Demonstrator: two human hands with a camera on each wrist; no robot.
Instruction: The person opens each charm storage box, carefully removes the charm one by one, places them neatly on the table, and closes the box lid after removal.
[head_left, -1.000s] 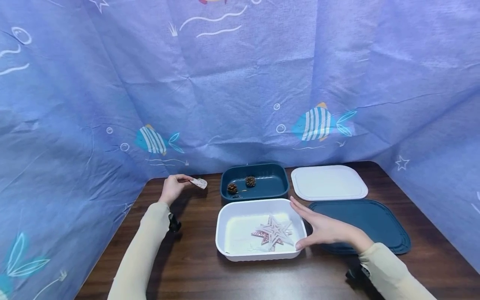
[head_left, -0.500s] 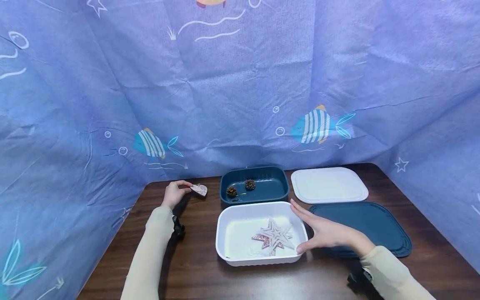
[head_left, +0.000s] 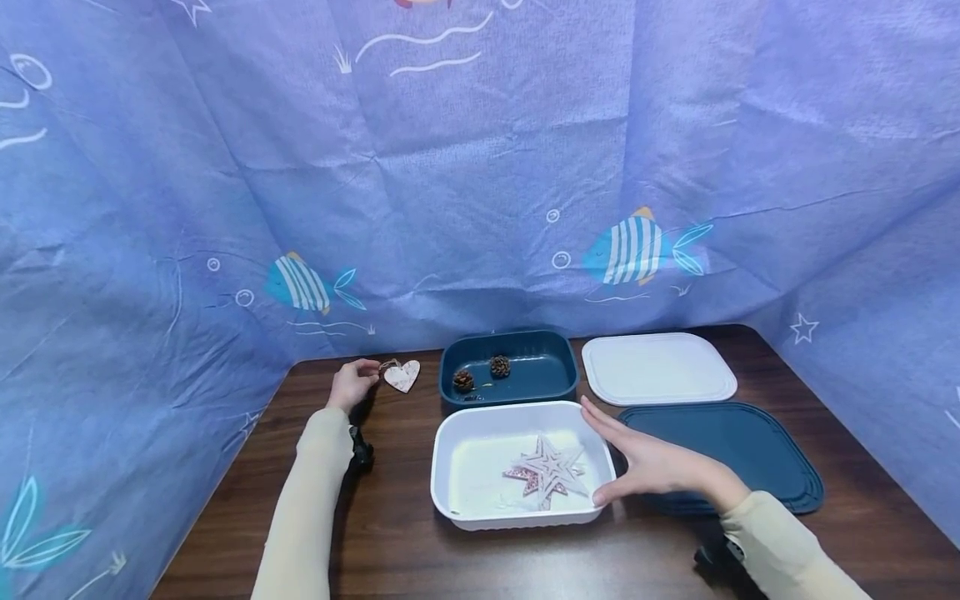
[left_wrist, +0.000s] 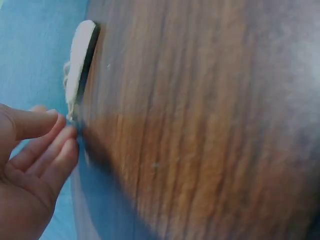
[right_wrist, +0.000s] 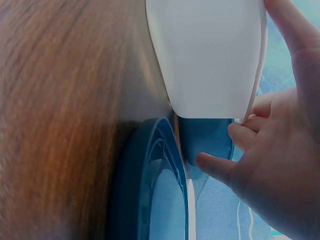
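A white heart ornament with a string loop (head_left: 402, 377) lies at the table's back left, point toward the front. My left hand (head_left: 352, 384) is just left of it, fingertips right at the string; in the left wrist view the thumb is a little apart from the fingertips. My right hand (head_left: 641, 457) holds the right end of a white rectangular container (head_left: 468, 517), thumb at the front corner and a finger at the back corner. Inside lie star ornaments (head_left: 547, 468), white over glittery pink, partly in clear wrapping.
Behind the white container stands a dark blue container (head_left: 551, 383) with two pine cones (head_left: 482, 373) inside. To the right lie a white lid (head_left: 660, 367) and a dark blue lid (head_left: 731, 450), partly under the right forearm. A patterned blue curtain (head_left: 465, 208) borders the table.
The heart has gone from tilted in the left fingers to lying flat on the table, its string loop now showing. The right hand stays on the white container.
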